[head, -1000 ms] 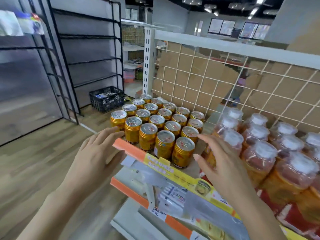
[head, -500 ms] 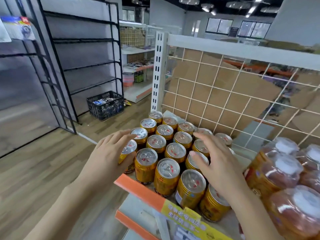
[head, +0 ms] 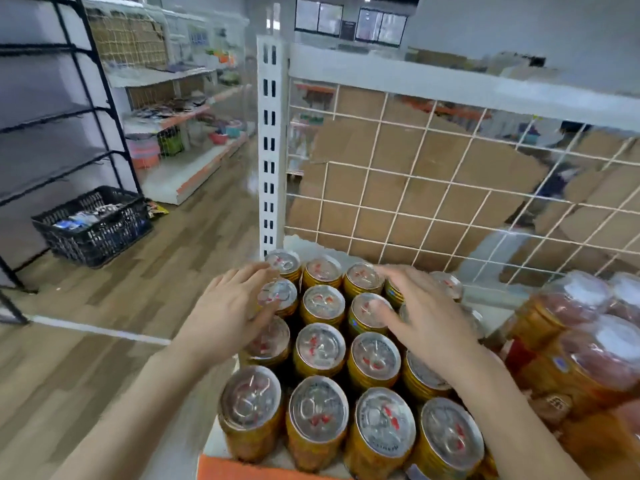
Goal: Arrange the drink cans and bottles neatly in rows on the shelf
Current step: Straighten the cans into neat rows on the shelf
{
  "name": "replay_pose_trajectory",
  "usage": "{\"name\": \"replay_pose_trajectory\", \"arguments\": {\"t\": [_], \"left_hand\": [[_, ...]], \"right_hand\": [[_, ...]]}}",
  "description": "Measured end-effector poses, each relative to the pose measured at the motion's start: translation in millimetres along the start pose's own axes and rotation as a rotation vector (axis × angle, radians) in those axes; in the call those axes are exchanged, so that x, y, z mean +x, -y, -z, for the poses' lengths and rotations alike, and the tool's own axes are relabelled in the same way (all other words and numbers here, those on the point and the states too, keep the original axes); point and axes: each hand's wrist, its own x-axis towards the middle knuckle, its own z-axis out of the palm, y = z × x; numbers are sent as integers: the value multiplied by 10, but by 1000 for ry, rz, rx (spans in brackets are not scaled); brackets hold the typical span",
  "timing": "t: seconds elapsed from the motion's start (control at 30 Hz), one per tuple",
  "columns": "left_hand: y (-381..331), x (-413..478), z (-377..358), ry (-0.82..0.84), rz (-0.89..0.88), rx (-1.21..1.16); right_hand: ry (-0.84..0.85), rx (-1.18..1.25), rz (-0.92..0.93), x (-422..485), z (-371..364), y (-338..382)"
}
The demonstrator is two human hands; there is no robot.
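Several gold drink cans [head: 320, 348] with silver tops stand in tight rows on the white shelf [head: 221, 445]. My left hand [head: 232, 310] lies flat against the left side of the block, fingers straight along the cans of the left column. My right hand [head: 420, 320] rests over the right side of the block with fingers spread, covering a few can tops. Neither hand grips a can. Plastic bottles [head: 581, 344] with white caps and an orange drink stand to the right of the cans.
A white wire grid [head: 433, 188] backed with cardboard closes the shelf's rear, with a white slotted post [head: 270, 150] at its left end. A black crate [head: 93, 225] sits on the wooden floor at left, beside black racks [head: 59, 116].
The view has moved closer over the cans. Both hands have slid forward along the two sides of the can block toward its back rows.
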Motion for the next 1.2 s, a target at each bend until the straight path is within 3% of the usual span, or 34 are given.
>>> {"name": "replay_pose_trajectory", "arguments": {"t": [0.17,0.43,0.6,0.83,1.2], "left_hand": [[225,397,-95,23,-80,-86],[298,819,-185,129,31,-249],[309,1006,-150,232,43,-180],[258,1183,-108,385,-116,-8],[209,1421,-139,455,-323,257]], "right_hand": [[87,-18,-48,444,-163,194],[232,-93,-59,991,-431,309],[289,-151,-111,1152,-476,267],[324,-76,-90,1274,-496,171],[273,-61,-33,1443,-544,-26]]}}
